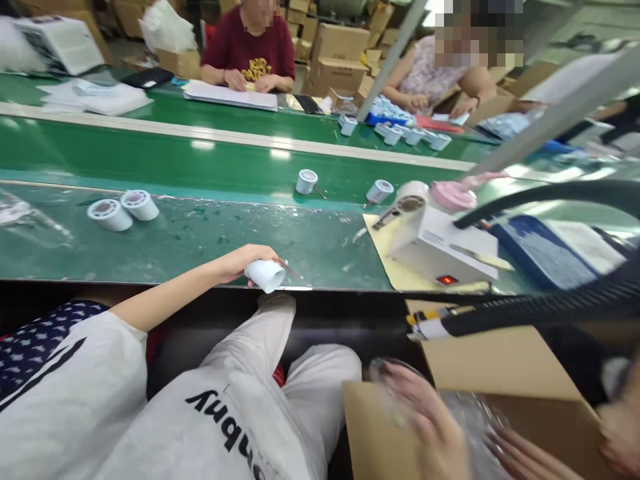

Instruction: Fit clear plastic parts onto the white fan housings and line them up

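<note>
The white cylinder (263, 272) is short and smooth-walled, with a round opening at 1 end. It lies on its side in the grip of the left hand (250, 263), at the near edge of the green bench (200, 250), its open end turned to the right and slightly downward. Thin reddish wires (286, 265) stick out past its upper rim to the right. The clear plastic (473, 417) is crumpled, shiny and blurred, beside the right hand (425, 417); whether that hand grips it cannot be told.
</note>
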{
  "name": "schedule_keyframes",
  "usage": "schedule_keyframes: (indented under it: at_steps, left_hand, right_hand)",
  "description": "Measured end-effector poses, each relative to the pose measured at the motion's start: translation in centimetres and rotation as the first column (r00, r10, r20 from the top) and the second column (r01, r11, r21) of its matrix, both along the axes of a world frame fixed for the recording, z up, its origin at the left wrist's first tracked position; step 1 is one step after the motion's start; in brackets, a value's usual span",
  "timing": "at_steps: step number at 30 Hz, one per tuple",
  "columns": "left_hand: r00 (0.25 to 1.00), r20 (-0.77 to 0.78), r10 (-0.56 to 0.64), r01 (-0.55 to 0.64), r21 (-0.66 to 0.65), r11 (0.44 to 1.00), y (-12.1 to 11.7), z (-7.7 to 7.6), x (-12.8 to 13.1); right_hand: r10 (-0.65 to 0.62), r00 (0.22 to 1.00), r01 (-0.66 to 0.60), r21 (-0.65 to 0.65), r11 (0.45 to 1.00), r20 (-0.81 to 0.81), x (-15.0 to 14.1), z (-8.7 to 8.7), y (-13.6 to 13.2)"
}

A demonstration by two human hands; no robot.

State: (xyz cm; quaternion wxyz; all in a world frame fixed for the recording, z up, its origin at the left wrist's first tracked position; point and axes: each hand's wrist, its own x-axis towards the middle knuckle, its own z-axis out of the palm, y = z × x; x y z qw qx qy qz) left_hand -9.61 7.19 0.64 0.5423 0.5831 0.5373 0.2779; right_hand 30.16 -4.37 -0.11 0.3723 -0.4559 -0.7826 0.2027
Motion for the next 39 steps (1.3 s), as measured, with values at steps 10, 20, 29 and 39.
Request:
schedule_keyframes:
  at_steps: [10, 20, 29, 39]
  left_hand:
    - [0.908, 0.037, -0.418, 0.413, 0.099, 0.906, -2.8, -2.4, 7.9]
    - [0.883, -0.136, -0.449, 0.466, 0.358, 0.809, -3.7, -2.7, 8.3]
    - [0.766, -0.384, -0.515, 0.618, 0.223, 0.754, -4.3, -2.1, 9.4]
    - [0.931, -0.048, -0.361, 0.351, 0.377, 0.857, -4.2, -3.2, 9.3]
  right_hand:
    - [-0.173, 0.847, 0.055, 0.241, 0.969, 0.502, -9.3, -1.9, 0.7]
    - [-0.043, 0.984, 0.063, -0.113, 0.992, 0.173, -7.5, -2.9, 0.4]
    - [-0.003, 0.908, 0.051, -0.104, 0.993, 0.418, -7.7, -3.2, 0.7]
    - [-0.094, 0.986, 0.044, -0.335, 0.941, -0.134, -8.0, -3.6, -0.2]
